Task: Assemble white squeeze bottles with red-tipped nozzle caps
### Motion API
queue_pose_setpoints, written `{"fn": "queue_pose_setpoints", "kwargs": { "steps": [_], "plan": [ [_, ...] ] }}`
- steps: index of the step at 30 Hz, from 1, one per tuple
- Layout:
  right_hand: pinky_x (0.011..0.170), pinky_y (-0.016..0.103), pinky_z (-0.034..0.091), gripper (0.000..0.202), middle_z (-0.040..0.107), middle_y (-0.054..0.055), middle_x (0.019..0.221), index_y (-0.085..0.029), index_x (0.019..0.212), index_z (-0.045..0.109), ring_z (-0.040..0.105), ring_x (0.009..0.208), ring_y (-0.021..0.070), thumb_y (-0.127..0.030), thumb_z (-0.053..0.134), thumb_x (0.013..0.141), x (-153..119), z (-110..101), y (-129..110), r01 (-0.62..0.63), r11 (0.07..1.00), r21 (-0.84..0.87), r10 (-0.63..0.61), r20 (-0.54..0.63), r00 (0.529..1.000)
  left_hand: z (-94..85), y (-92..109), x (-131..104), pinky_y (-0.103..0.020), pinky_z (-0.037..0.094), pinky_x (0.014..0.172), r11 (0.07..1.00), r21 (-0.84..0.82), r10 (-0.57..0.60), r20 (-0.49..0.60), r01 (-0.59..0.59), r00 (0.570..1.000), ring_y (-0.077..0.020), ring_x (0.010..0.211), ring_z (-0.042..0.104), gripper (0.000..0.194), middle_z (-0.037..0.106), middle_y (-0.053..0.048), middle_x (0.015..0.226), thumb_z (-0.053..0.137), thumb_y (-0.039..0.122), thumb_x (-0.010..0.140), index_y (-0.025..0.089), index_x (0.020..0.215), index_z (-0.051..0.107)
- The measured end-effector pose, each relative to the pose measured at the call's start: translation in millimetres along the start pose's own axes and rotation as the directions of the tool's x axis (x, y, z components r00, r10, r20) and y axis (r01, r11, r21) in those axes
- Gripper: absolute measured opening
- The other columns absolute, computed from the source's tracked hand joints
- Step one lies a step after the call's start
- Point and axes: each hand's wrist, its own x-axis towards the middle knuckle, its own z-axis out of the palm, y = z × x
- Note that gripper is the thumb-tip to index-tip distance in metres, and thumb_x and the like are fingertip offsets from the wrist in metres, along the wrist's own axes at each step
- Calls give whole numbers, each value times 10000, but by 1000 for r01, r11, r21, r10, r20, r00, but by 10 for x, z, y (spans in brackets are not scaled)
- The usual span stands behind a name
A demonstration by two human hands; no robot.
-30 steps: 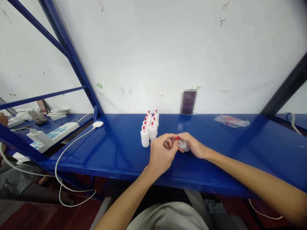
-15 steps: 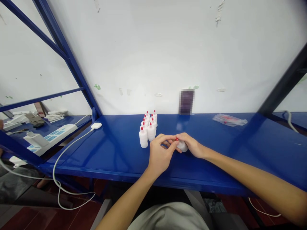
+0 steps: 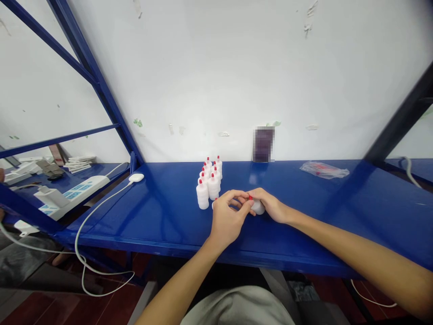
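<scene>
Pinching the red cap (image 3: pixel 251 197) between the left hand's (image 3: pixel 228 218) thumb and forefinger, with the right hand (image 3: pixel 273 206) curled round the tilted white bottle (image 3: pixel 259 208) between the surface's (image 3: pixel 162 207) front and back edges, could leave the cap crooked if pressure comes off-centre.

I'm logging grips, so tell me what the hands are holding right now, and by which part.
A white bottle: the right hand grips it around the body, while the left hand pinches its red cap.
</scene>
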Motion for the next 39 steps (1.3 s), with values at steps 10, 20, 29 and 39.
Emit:
{"fn": "queue_pose_setpoints", "kwargs": {
  "steps": [10,20,29,39],
  "plan": [
    [532,273,357,507,488,-1,503,-178,556,528,403,476,117,-497,407,931,-5,21,-50,26,999,-43,-26,0,1000,1,10,10,-206,527,573,999,-46,14,13,-13,1000,-125,609,692,103,653,5,728,703,208,818,145,886,661],
    [516,264,335,549,478,-3,505,-168,553,514,386,479,106,-535,400,945,-2,9,-46,73,993,-95,-69,48,996,-13,3,9,-218,527,594,999,-35,-31,32,32,999,-116,605,672,114,662,-17,749,708,220,816,126,878,726],
    [507,261,309,507,460,-14,502,-169,558,494,367,474,97,-492,429,943,-1,17,-53,72,991,-114,-69,32,997,-39,23,50,-223,525,603,995,-68,-71,85,77,994,-135,643,698,80,655,-26,791,704,181,798,119,839,734],
    [491,256,323,526,459,-14,493,-173,545,497,370,462,97,-515,429,940,9,26,-67,58,991,-120,-59,-4,998,-45,-4,31,-234,554,645,1000,-24,-9,90,11,996,-141,700,701,139,682,-42,847,685,220,841,138,932,751]
  ]
}}
